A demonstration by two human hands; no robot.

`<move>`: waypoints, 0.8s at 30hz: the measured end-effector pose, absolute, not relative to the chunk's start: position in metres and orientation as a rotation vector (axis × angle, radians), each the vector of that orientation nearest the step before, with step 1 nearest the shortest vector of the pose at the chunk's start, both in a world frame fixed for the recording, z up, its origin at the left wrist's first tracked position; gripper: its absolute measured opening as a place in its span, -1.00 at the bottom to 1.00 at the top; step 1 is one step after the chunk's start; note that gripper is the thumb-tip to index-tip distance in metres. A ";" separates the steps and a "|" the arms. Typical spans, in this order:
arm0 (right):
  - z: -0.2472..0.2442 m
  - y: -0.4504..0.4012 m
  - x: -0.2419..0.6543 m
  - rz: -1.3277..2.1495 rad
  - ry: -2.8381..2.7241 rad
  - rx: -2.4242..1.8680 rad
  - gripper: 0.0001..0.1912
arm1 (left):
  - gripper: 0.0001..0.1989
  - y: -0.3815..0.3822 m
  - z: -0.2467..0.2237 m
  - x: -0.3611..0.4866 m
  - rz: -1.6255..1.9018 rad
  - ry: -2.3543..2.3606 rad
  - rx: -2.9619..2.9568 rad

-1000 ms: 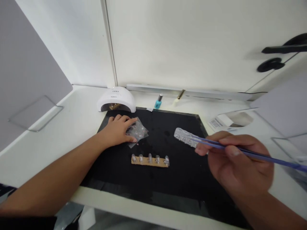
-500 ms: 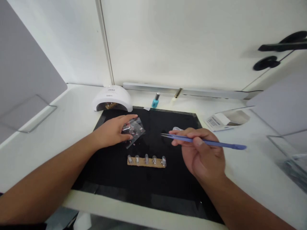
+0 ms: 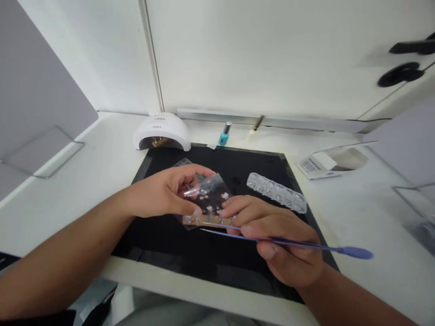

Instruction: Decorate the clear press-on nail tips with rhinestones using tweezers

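Observation:
My left hand [image 3: 170,190] holds a clear plastic packet [image 3: 215,192] with small red and white pieces by its left side. A second clear sheet [image 3: 183,162] shows partly behind that hand. My right hand [image 3: 285,231] grips purple tweezers [image 3: 316,246], their tips apart, while its fingertips reach the packet's lower right corner. Under the packet's lower edge is a tan strip [image 3: 204,220] with small clear nail tips, partly covered by the packet and my fingers. A clear compartment case [image 3: 276,192] lies on the black mat [image 3: 163,253], beyond my right hand.
A white nail lamp [image 3: 162,129] stands at the back left. Behind the mat are a turquoise bottle [image 3: 224,135] and a gold-capped bottle [image 3: 258,123]. An open white box [image 3: 314,166] lies on the right, and wire stands are at both sides.
My left hand has brought the packet right and over the strip. My right hand has moved down and toward it, uncovering the clear case. The tweezers' tips have spread apart.

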State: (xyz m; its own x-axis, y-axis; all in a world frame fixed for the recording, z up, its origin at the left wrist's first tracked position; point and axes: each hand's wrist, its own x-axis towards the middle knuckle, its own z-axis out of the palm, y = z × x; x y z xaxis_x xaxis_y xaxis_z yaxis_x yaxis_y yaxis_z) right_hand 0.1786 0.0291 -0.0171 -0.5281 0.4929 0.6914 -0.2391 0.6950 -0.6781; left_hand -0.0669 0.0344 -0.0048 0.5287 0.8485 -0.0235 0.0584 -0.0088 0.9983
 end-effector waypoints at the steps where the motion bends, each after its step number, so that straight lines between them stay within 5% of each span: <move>1: -0.019 0.028 0.178 0.955 -1.888 -0.209 -0.73 | -0.38 0.033 -0.005 -0.066 0.732 0.852 1.471; 9: -0.026 0.022 0.182 1.078 -1.746 -0.321 -0.75 | -0.16 0.034 -0.005 -0.069 0.859 0.842 1.372; 15: -0.029 0.025 0.198 1.020 -1.697 -0.398 -0.77 | -0.35 0.039 -0.013 -0.072 1.210 0.806 1.249; 24: -0.028 0.029 0.203 0.922 -1.662 -0.448 -0.79 | -0.25 0.027 -0.027 -0.066 1.272 0.637 1.664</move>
State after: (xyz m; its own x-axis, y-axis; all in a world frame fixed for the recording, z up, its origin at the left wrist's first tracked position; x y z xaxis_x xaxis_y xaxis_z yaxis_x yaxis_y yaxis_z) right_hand 0.2033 0.0287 -0.0282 -0.3005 0.7064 0.6409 -0.1699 0.6215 -0.7647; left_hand -0.0661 0.0275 -0.0273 0.3327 0.8230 0.4604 -0.1242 -0.4457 0.8865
